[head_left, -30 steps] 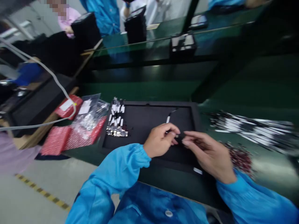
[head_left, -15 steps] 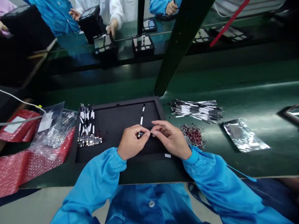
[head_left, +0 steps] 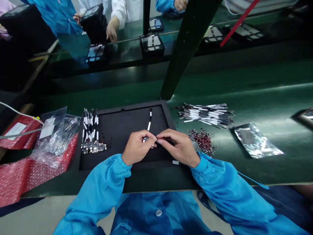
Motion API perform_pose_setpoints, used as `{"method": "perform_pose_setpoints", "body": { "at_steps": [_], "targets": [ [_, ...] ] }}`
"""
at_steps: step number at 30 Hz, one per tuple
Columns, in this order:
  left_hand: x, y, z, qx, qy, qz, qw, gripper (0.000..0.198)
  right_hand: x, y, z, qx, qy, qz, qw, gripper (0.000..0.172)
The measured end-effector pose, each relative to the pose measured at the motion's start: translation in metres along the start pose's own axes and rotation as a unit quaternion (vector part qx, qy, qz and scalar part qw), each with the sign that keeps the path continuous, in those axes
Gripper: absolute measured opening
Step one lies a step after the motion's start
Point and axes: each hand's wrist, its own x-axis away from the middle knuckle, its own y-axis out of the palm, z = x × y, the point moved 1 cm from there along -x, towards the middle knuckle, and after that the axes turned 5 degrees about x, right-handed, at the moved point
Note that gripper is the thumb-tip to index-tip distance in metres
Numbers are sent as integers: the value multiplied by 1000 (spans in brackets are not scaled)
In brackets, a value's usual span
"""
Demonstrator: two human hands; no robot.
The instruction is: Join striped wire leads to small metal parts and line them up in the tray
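- Left hand (head_left: 137,147): fingers closed narrow, pinching a small metal piece (head_left: 145,140) above the middle of the tray.
- Right hand (head_left: 177,147): fingertips closed narrow on a dark part (head_left: 166,138), too small to make out, just beside the metal piece.
- Black tray (head_left: 124,110): one strip (head_left: 149,124) lies upright near the top edge; a bundle of strips (head_left: 90,130) sits by the left edge.
- Green table (head_left: 269,98), right of the tray: loose strips (head_left: 205,115), dark red beads (head_left: 202,141), foil bag (head_left: 254,141).
- Left of the tray: red bubble wrap (head_left: 41,169), clear bag (head_left: 50,130).
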Motion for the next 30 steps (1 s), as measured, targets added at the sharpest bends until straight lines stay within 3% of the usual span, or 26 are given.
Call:
{"method": "perform_pose_setpoints", "body": {
  "at_steps": [3,12,22,30],
  "targets": [
    [0,0,3,39,-14,-10,999,16,-1,-2,-2,2,-14,-4,1000,6],
    [-1,-1,0,122,-20,1,992,22,-1,-1,-2,-6,62,4,998,16],
    [-1,1,0,136,-31,24,990,23,0,0,0,-1,59,-1,998,11],
    [-2,1,0,143,-51,24,988,26,0,-2,-2,25,16,2,1000,11]
  ]
}}
